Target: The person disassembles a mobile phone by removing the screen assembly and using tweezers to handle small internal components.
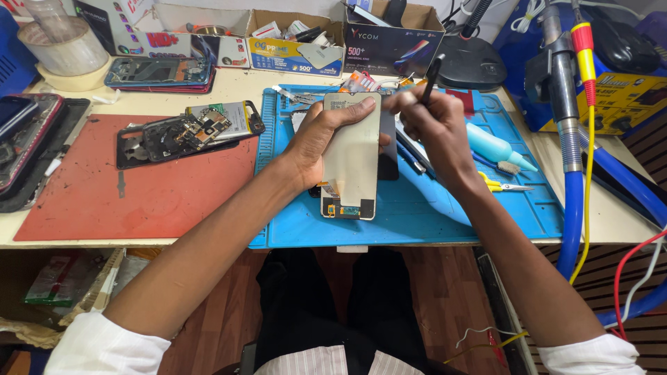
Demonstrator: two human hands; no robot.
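While the left hand (316, 135) is gripping the thin grey rectangular phone display panel (352, 156) by its edges, the right hand (434, 125), pinching a slim black tool (431, 76), is risking cracking it through excess pressure.

A phone repair workshop: opened phone (182, 132), blue work mat (417, 208), soldering station (625, 97).

Phone display panel (352, 156), back side up
Pale, upright over the blue mat (connector end nearest); slim black tool (431, 78) angled above it.
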